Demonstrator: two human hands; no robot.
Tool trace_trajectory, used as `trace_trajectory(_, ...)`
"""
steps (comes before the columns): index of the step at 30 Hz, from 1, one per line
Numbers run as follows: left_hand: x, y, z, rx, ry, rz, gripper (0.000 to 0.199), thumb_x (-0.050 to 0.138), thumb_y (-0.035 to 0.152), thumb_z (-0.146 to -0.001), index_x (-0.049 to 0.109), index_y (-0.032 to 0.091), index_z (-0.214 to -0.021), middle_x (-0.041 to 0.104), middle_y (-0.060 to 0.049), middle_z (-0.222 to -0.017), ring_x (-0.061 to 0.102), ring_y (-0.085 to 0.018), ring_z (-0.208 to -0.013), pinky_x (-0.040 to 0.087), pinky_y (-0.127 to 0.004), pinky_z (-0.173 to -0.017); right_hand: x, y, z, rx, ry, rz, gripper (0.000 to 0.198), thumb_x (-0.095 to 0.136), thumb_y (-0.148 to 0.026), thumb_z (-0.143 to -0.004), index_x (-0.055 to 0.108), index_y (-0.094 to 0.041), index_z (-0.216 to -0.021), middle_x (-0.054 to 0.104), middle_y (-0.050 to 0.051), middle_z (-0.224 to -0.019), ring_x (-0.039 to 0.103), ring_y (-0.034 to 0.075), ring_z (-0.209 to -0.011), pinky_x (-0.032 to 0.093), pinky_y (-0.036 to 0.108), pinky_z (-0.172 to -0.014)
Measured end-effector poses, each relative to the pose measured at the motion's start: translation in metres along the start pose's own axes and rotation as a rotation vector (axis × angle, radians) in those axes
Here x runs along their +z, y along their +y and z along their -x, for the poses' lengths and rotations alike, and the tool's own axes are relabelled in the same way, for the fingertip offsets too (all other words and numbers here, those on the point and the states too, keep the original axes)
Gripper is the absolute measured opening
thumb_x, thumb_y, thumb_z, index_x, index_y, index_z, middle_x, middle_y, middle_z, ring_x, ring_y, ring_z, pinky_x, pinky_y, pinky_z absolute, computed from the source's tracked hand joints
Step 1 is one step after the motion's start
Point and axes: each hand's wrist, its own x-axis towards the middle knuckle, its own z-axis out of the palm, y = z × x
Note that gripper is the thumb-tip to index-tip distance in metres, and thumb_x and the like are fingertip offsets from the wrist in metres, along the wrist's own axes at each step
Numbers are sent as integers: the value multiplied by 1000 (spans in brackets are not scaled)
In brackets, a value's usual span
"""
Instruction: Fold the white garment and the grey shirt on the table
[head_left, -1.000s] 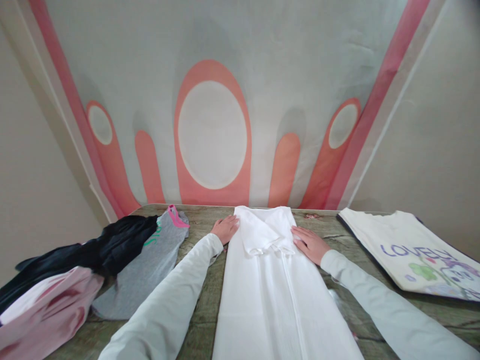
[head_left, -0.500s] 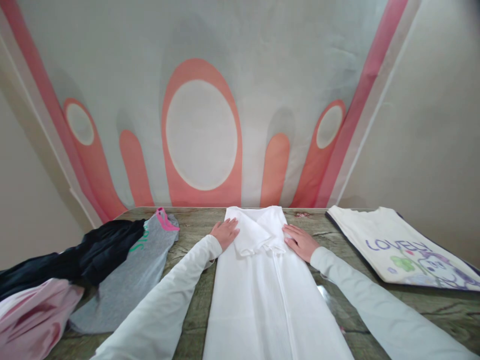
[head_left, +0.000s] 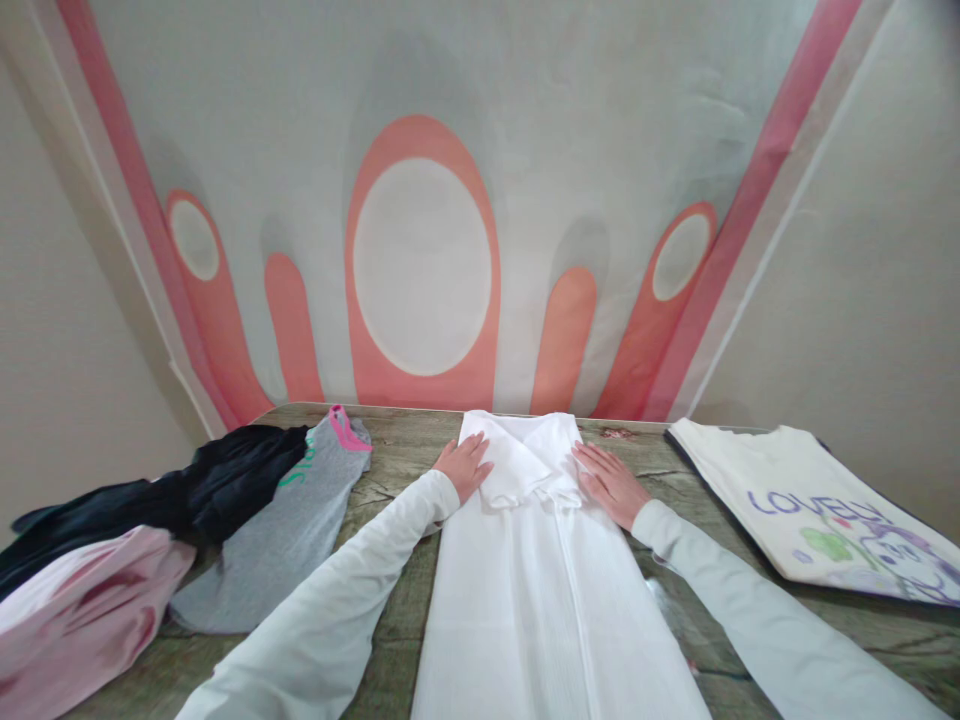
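A long white garment (head_left: 536,590) lies lengthwise down the middle of the table, its sides folded in and its short sleeves crossed near the far end. My left hand (head_left: 463,466) rests flat on the garment's left edge by the sleeves, fingers extended. On the opposite edge, my right hand (head_left: 609,482) lies with fingers stretched out and touching the fabric at its fingertips. Neither hand grips the cloth.
To the left lie a grey shirt (head_left: 277,550) with a pink collar, a black garment (head_left: 232,475) and a pink garment (head_left: 90,610). A cream shirt with "LOVELY" lettering (head_left: 817,505) lies at right on the wooden table (head_left: 405,440), over something dark.
The view has shifted slightly, so everything sits a little further right. My right hand has its fingers a bit straighter; both hands stay at the garment's edges.
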Motion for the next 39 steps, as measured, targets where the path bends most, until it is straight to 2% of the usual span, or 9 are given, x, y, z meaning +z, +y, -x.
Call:
trace_trajectory(5,-8,25,5,239,-44,140,49,18,42,-91,34,18,-130,24,-7,-141,23,-19,-127,25,-38,-101,-22,-31,3,-116,-94,-64,49,22,-41,-90,20,-26,-136,24,0,-141,15,18,-130,14,45,-105)
trace_trajectory(9,-6,40,10,314,-84,171,52,21,47,-89,30,20,-132,27,-7,-139,24,-21,-127,22,-40,-101,-24,-41,4,-165,-226,-91,48,22,-43,-90,24,-28,-135,29,1,-139,21,17,-129,13,44,-105)
trace_trajectory(12,-5,43,14,320,-76,185,54,24,50,-88,26,22,-134,27,-7,-139,23,-22,-127,19,-41,-102,-21,-40,4,-165,-247,-95,47,22,-44,-90,28,-28,-134,31,1,-138,23,18,-128,13,44,-105)
trace_trajectory(18,-9,43,14,333,-48,218,56,26,51,-87,22,23,-135,21,-6,-142,18,-23,-129,15,-42,-103,-22,-40,4,-151,-185,-77,51,25,-45,-89,23,-25,-136,26,3,-140,19,19,-129,15,44,-104)
trace_trajectory(22,-5,44,12,365,-92,215,54,26,52,-87,26,25,-134,28,-4,-139,21,-23,-128,16,-43,-102,-23,-41,4,-164,-190,-53,49,25,-45,-89,27,-26,-134,29,2,-139,21,20,-129,16,45,-104)
trace_trajectory(27,-2,46,12,348,-99,196,55,25,53,-86,28,25,-133,31,-3,-138,23,-22,-127,17,-43,-101,-23,-41,5,-152,-178,-43,49,26,-44,-89,27,-25,-135,30,3,-139,21,20,-129,16,45,-104)
trace_trajectory(33,-10,42,8,280,-46,146,54,18,50,-89,26,22,-134,21,-4,-142,19,-22,-128,18,-41,-102,-24,-40,13,-135,-178,-58,50,26,-44,-89,25,-26,-135,30,3,-139,21,20,-129,17,45,-103)
trace_trajectory(39,7,46,-10,220,-104,110,58,16,54,-87,22,21,-135,20,-5,-142,19,-22,-128,17,-44,-102,-23,-43,14,-121,-228,-62,50,26,-46,-88,30,-26,-133,32,2,-138,23,20,-128,17,43,-104)
